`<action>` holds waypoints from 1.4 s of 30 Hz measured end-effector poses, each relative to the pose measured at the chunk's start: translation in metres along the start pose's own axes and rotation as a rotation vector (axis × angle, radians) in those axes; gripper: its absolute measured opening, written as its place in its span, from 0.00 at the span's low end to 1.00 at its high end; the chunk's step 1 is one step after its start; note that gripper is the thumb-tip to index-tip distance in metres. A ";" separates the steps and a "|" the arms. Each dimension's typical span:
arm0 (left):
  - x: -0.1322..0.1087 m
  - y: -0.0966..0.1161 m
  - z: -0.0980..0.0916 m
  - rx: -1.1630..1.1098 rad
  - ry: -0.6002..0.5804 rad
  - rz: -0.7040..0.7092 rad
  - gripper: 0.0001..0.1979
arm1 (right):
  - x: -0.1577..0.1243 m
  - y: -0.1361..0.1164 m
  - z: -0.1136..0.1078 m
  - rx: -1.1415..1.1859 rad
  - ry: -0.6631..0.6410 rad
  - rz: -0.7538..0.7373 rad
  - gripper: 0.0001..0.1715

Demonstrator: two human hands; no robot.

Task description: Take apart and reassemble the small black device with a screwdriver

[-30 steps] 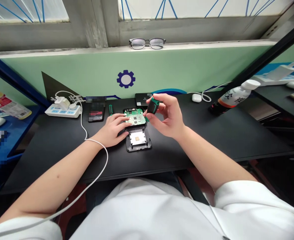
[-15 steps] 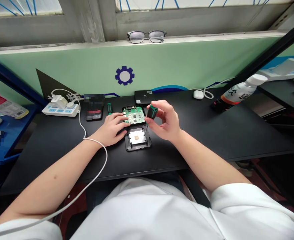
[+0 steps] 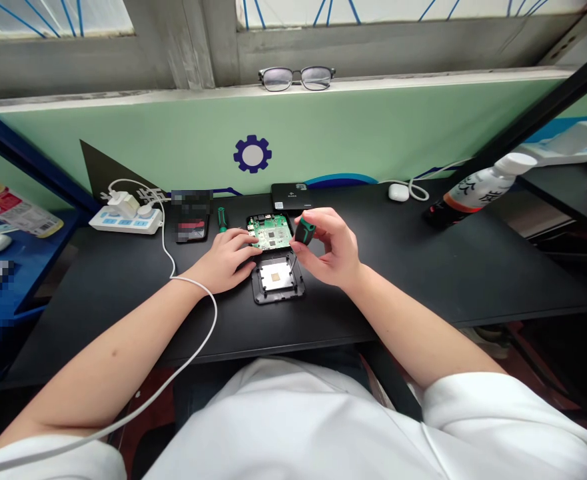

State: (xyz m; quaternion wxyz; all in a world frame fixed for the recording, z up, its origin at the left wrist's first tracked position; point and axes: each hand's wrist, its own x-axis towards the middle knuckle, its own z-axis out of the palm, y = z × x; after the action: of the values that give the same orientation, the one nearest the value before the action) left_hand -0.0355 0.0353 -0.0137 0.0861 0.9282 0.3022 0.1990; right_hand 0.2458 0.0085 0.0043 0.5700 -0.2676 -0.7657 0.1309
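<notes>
In my right hand (image 3: 330,247) is a screwdriver (image 3: 304,231) with a green and black handle, gripped between thumb and fingers. Its thin shaft slants down toward the right side of a black plastic cover (image 3: 278,297), which carries a silver metal plate (image 3: 274,275). Whether the tip touches the cover I cannot tell. Just behind lies an opened black case with a green circuit board (image 3: 272,233) inside. My left hand (image 3: 230,259) rests with fingers stretched out, fingertips at the left edges of the board case and the cover.
A second green screwdriver (image 3: 222,219) and a dark phone-like item (image 3: 192,225) lie left of the board. A black box (image 3: 292,197) stands behind it. A power strip (image 3: 126,219), white cable (image 3: 212,320), earbud case (image 3: 398,192), bottle (image 3: 478,190) and glasses (image 3: 297,79) are around.
The whole view has shifted slightly. My right hand and the screwdriver sit a little lower over the cover; my left hand keeps its place.
</notes>
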 end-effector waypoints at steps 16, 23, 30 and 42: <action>0.000 0.001 -0.001 0.003 -0.012 0.005 0.15 | 0.009 -0.005 -0.007 0.064 0.170 0.017 0.14; -0.003 0.000 -0.001 -0.043 -0.061 0.040 0.28 | 0.007 -0.014 0.004 0.327 0.191 0.159 0.19; -0.003 -0.001 -0.001 -0.051 -0.104 0.077 0.30 | 0.003 -0.013 -0.003 0.229 0.148 0.004 0.16; -0.003 -0.001 -0.001 -0.035 -0.101 0.072 0.29 | 0.011 -0.011 -0.005 0.142 0.178 0.020 0.12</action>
State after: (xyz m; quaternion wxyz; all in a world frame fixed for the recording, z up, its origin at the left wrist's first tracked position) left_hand -0.0387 0.0343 -0.0142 0.1101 0.9457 0.2605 0.1602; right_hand 0.2451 0.0052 0.0196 0.6520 -0.2449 -0.6981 0.1663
